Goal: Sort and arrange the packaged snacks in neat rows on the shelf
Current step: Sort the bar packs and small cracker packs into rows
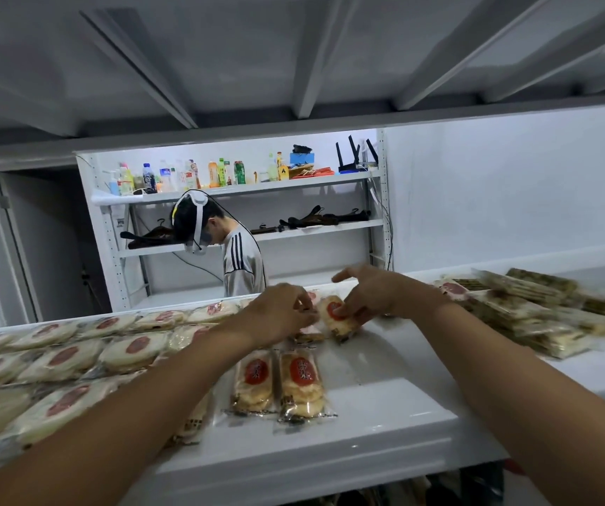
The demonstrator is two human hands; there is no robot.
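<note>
Both my arms reach over the white shelf (396, 403). My right hand (377, 292) grips a clear snack packet with a red round label (335, 315), lifted slightly at the middle back. My left hand (279, 312) pinches the left end of that same packet. Two golden cracker packets with red labels (279, 385) lie side by side in front of my hands. Rows of pale round cracker packets (74, 356) cover the shelf's left half. My left forearm hides some packets beneath it.
A loose pile of darker, flat snack packets (527, 308) lies at the shelf's right. The upper shelf board (293, 60) hangs low overhead. Beyond the shelf stands another person wearing a headset (235, 250), in front of a rack with bottles (191, 175).
</note>
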